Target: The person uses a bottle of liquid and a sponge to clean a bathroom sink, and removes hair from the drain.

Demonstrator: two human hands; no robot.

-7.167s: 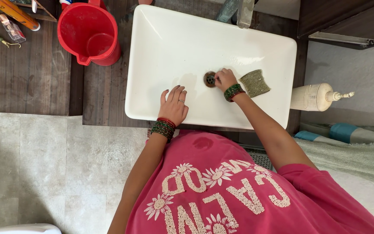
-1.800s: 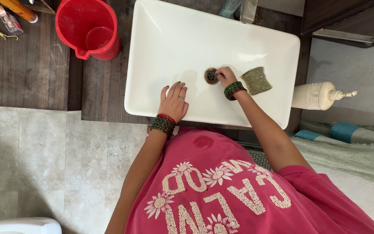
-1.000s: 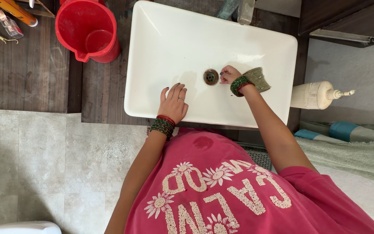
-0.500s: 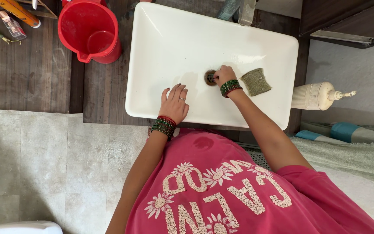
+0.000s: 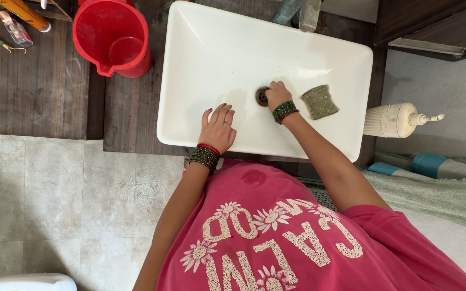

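While the right hand [image 5: 278,95] is pinched at the round rusty metal drain [image 5: 261,96], nothing visible is held.
With the left hand [image 5: 217,128] flat on the white rectangular ceramic basin [image 5: 217,48], debris could be pushed deeper; the green scouring pad [image 5: 319,101] lies beside.

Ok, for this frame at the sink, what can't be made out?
All in the head view:
- Drain: half covered by the right hand; whether the fingertips pinch anything is hidden.
- Tap: cut off by the top edge.
- Red jug: its top is cut by the top edge.
- Tubes at the top left corner: cropped and too small to identify.
- Left hand: lies flat on the sink rim, hiding what is under its palm.
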